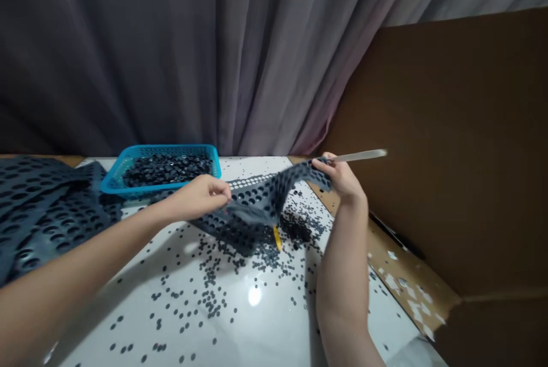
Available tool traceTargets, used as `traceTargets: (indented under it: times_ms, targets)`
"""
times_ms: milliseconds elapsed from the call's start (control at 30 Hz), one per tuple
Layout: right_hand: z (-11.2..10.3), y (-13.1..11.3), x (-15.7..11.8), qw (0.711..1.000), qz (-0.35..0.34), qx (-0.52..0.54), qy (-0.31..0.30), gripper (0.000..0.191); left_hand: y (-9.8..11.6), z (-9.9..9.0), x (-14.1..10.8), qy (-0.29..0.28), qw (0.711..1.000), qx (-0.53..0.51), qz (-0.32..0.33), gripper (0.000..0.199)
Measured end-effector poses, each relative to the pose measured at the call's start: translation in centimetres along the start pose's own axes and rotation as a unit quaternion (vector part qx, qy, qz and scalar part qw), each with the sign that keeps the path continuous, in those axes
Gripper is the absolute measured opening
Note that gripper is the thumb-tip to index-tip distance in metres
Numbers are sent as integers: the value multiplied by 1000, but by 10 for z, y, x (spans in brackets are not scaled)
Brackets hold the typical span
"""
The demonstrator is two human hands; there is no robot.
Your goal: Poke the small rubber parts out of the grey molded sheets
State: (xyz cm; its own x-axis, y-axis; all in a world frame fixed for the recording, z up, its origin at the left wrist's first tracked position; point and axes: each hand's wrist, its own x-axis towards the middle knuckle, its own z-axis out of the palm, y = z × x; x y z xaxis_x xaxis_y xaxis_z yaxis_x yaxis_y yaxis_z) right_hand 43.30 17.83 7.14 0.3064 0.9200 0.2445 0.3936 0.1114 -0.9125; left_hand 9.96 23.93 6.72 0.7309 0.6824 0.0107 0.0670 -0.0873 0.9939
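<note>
A dark grey sheet punched with rows of round holes (261,196) hangs between my hands above the white tabletop (231,333). My left hand (208,196) is closed, pinching the sheet's near edge. My right hand (338,177) grips its raised far-right end. A thin pale strip (362,155) sticks out to the right from that hand; its exact kind is unclear. Below the sheet lie many small dark discs (214,293), some heaped in a dark pile (297,229). Part of a yellow object (277,238) shows under the sheet's lower edge.
A blue plastic basket (160,189) full of dark discs stands at the back left. More perforated sheet (47,218) is bunched at the left. A large cardboard panel (462,156) rises on the right, with white scraps (413,298) at its foot. Grey curtains (257,53) hang behind.
</note>
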Motion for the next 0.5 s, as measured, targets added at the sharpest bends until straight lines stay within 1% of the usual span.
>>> traceTargets:
  times_ms: [33,67,100,167,233,300,367,400,433,500]
  targets:
    - [1,0,0,998,7,-57,-19,50,2,-1,-2,17,999,-30,-3,6]
    - [2,0,0,993,20,-103,-57,50,4,-2,-5,45,995,-91,5,5]
    - [4,-1,1,986,36,-135,-95,49,7,-5,-7,65,993,-97,8,4]
    - [11,-5,3,981,43,-150,-115,48,13,-15,-13,95,992,-84,4,3]
    - [19,-11,4,985,15,-125,-121,46,23,-32,-23,130,988,-87,15,4]
    - [30,-21,3,986,-18,-96,-137,41,35,-54,-38,160,980,-105,50,6]
    - [45,-33,-1,985,-45,-55,-157,42,50,-80,-55,166,974,-126,93,11]
    - [55,-39,-4,985,-56,-33,-158,44,57,-94,-64,168,976,-108,92,15]
    - [67,-46,-8,985,-67,-10,-157,45,64,-110,-73,174,980,-71,73,18]
    - [96,-57,-21,983,-73,20,-167,45,74,-146,-88,197,978,-36,61,20]
